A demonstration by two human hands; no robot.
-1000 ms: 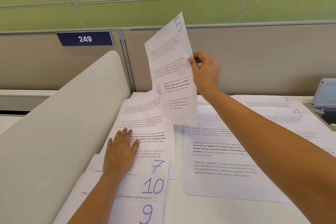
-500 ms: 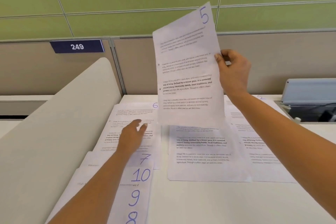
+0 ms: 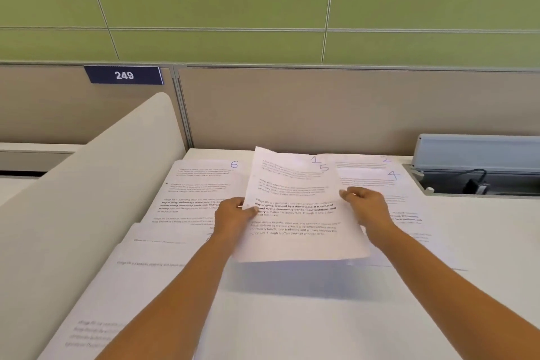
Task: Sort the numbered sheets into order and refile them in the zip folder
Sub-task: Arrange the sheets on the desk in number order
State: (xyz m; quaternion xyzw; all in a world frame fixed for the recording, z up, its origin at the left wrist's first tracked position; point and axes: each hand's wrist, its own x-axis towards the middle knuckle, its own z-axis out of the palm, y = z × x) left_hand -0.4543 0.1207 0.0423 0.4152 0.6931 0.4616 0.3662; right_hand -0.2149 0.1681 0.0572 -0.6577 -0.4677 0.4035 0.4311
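– Two hands on one sheet now?

– Yes. The left hand (image 3: pixel 233 213) pinches the left edge of sheet 5 (image 3: pixel 295 231), thumb on top; the right hand (image 3: pixel 365 204) grips the right edge with curled fingers.

– And a second ago?

– Only the right hand held it, upright and high, while the left lay flat on the left pile. Now the sheet has come down nearly level, just above the bench (image 3: pixel 482 242), its near edge still casting a shadow.

– Down onto what?

– The middle sheet, whose 1 (image 3: pixel 314 159) peeks out beyond the far edge. Sheet 6 (image 3: pixel 198 184) lies just left, sheet 4 (image 3: pixel 391 181) just right.

– So what does it mean?

– Likely it is being laid between its neighbours. Sorting looks midway; refiling has not begun, and I cannot tell where the zip folder is.
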